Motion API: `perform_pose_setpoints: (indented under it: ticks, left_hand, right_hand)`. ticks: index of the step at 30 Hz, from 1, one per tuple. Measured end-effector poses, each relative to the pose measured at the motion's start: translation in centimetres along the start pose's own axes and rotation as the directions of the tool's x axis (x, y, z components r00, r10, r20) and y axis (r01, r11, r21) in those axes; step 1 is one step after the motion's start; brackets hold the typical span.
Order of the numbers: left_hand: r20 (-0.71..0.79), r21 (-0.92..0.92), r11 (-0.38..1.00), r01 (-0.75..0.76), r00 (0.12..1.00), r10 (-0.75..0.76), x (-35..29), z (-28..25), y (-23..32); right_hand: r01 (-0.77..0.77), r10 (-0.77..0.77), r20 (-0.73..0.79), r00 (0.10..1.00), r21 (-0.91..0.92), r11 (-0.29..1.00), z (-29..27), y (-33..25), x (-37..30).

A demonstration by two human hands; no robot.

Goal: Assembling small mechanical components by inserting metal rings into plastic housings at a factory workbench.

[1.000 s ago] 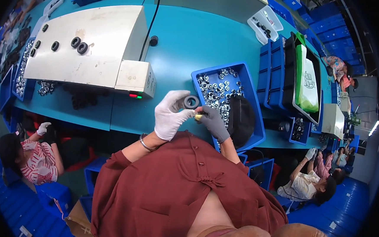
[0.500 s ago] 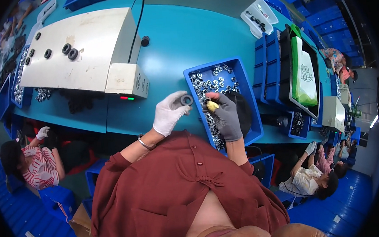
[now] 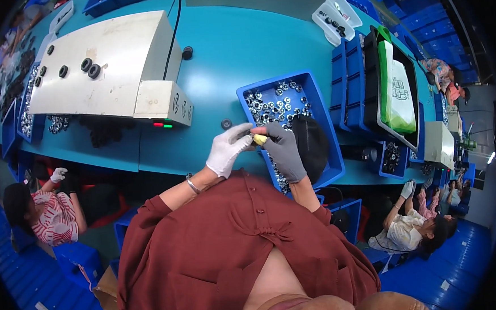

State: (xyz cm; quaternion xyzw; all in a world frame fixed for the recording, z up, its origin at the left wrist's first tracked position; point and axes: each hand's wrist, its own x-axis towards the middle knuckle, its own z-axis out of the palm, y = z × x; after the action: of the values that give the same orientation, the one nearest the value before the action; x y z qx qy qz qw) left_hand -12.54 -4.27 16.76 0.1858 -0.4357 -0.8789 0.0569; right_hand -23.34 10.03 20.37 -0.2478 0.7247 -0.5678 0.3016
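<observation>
My left hand (image 3: pixel 225 150), in a white glove, has its fingers pinched together over the left rim of a blue bin (image 3: pixel 328 121). Opposite it, my right hand (image 3: pixel 285 153), in a grey glove with a bare fingertip, is closed too, and the two hands' fingertips meet. Something yellow (image 3: pixel 260 139) shows at my right thumb tip. A small dark part seems to sit between the fingertips, mostly hidden. Inside the bin lie several shiny metal parts (image 3: pixel 279 105) and a black cloth-like item (image 3: pixel 310 148). A dark ring (image 3: pixel 226 123) rests on the table just beyond my left hand.
A cream machine (image 3: pixel 106 67) with dark rings on top stands at the left on the blue-green table (image 3: pixel 214 60). Blue bins (image 3: pixel 339 87) and a black crate (image 3: pixel 377 90) holding a green-white bag (image 3: pixel 397 89) are at the right. Co-workers sit on both sides.
My left hand has moved slightly right and my right hand left, so their fingertips now meet. The ring earlier in my left fingers no longer shows there; a ring now shows on the table.
</observation>
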Motion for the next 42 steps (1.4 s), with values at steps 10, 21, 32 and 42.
perform_pose_setpoints:
  ticks: [10, 21, 32, 42]
  left_hand:
    - [-0.030, -0.229, 0.945, 0.232, 0.969, -0.245, -0.4, 0.2, -0.6]
    - [-0.087, -0.226, 0.937, 0.268, 0.952, -0.293, -0.9, -0.2, -2.0]
    - [-0.041, -0.190, 0.948, 0.253, 0.963, -0.266, -1.3, 0.0, -2.9]
    - [-0.050, -0.080, 0.984, 0.157, 0.986, -0.161, -1.2, -0.2, -2.9]
  right_hand:
    - [0.054, -0.054, 0.003, 0.999, -0.106, 0.993, -0.1, 1.2, -0.3]
    - [-0.057, 0.058, -0.007, 0.998, 0.071, 0.996, 0.5, 2.4, -1.7]
    - [0.014, -0.004, 0.060, 0.998, -0.161, 0.987, -0.6, 2.9, -1.8]
    - [0.053, -0.053, -0.021, 0.998, 0.023, 0.998, 1.0, 3.9, -2.6]
